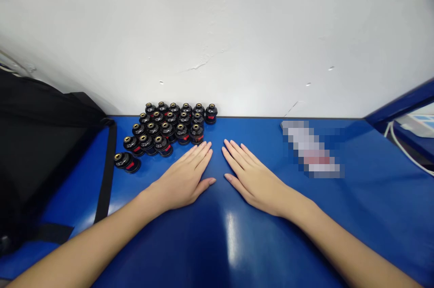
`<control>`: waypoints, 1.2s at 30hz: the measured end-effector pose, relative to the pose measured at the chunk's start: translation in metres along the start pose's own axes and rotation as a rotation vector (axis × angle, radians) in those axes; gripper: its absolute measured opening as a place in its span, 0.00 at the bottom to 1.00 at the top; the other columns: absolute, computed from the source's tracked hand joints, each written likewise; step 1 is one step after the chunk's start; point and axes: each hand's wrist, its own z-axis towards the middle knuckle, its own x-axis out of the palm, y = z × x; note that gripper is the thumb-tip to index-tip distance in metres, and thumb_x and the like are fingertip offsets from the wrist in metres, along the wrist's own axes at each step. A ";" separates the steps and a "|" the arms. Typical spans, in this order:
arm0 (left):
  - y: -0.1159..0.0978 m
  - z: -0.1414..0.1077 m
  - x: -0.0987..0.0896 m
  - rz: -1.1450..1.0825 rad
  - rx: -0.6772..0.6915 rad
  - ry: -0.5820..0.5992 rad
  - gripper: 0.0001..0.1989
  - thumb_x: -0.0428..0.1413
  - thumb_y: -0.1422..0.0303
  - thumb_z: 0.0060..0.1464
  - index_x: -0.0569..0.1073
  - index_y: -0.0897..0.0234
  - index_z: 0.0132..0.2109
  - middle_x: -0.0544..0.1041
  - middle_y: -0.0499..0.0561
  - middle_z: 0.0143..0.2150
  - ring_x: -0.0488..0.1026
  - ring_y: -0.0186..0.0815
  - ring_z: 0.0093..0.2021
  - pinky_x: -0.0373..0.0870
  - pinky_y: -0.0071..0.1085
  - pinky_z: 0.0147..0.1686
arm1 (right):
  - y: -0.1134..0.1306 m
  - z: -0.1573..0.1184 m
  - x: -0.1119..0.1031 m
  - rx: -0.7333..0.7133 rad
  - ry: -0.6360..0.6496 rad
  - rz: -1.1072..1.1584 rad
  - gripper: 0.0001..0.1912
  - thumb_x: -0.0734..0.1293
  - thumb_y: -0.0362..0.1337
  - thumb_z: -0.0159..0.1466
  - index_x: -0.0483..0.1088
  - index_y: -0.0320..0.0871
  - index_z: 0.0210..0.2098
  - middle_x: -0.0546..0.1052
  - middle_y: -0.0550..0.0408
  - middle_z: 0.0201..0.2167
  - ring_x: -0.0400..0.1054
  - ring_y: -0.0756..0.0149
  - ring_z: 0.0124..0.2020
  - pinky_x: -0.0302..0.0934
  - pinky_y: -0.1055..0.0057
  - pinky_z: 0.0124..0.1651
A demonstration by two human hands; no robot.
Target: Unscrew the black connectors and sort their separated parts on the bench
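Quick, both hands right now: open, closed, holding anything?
Left hand: open, palm down on the blue table, holding nothing; fingertips near the black parts.
Right hand: open, palm down on the blue table, holding nothing.

Illumination is bright and diffuse across the white wall (pixel 237 30); the source is out of view. The glossy blue tabletop (pixel 190 243) carries a vertical glare streak at front centre and darkens toward the near edge. Small highlights mark the black bushings (pixel 167 132). The black bag (pixel 34 143) loses detail in shadow. Left hand (pixel 185 175) and right hand (pixel 256 177) show no motion blur. Pixelation masks an elongated object (pixel 310 148). The upper right corner is dimmed.
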 end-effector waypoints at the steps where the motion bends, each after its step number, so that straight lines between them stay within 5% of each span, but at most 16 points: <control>1: 0.000 0.000 0.000 0.005 0.000 0.006 0.35 0.40 0.52 0.77 0.54 0.77 0.76 0.52 0.70 0.79 0.47 0.49 0.81 0.54 0.49 0.78 | 0.000 0.000 0.000 0.000 0.000 0.007 0.35 0.56 0.44 0.79 0.49 0.33 0.79 0.49 0.35 0.79 0.40 0.46 0.80 0.46 0.43 0.79; 12: 0.000 0.000 0.000 0.005 -0.008 0.025 0.36 0.39 0.51 0.76 0.54 0.77 0.76 0.52 0.69 0.80 0.47 0.49 0.81 0.54 0.48 0.78 | -0.001 0.000 -0.001 -0.003 0.021 -0.004 0.35 0.55 0.47 0.79 0.52 0.31 0.77 0.48 0.34 0.79 0.40 0.47 0.80 0.45 0.45 0.79; 20: 0.001 -0.001 0.002 0.000 0.001 0.014 0.36 0.40 0.51 0.76 0.54 0.74 0.76 0.52 0.69 0.80 0.47 0.49 0.81 0.54 0.49 0.78 | -0.005 -0.002 0.001 -0.040 -0.012 0.036 0.38 0.57 0.47 0.79 0.41 0.41 0.81 0.47 0.39 0.80 0.41 0.48 0.80 0.48 0.42 0.79; 30: 0.000 0.000 0.000 0.010 -0.004 0.032 0.36 0.40 0.51 0.76 0.54 0.76 0.76 0.51 0.69 0.80 0.47 0.49 0.81 0.53 0.48 0.78 | -0.003 -0.001 0.002 -0.023 0.022 -0.006 0.36 0.55 0.49 0.79 0.52 0.31 0.78 0.48 0.33 0.79 0.41 0.47 0.80 0.47 0.42 0.79; 36: -0.001 -0.001 0.000 0.015 -0.007 0.030 0.36 0.40 0.51 0.76 0.54 0.76 0.76 0.52 0.69 0.80 0.47 0.49 0.81 0.54 0.49 0.78 | -0.003 -0.002 -0.004 -0.028 -0.023 0.059 0.36 0.58 0.48 0.78 0.49 0.41 0.79 0.51 0.39 0.79 0.46 0.47 0.80 0.51 0.41 0.77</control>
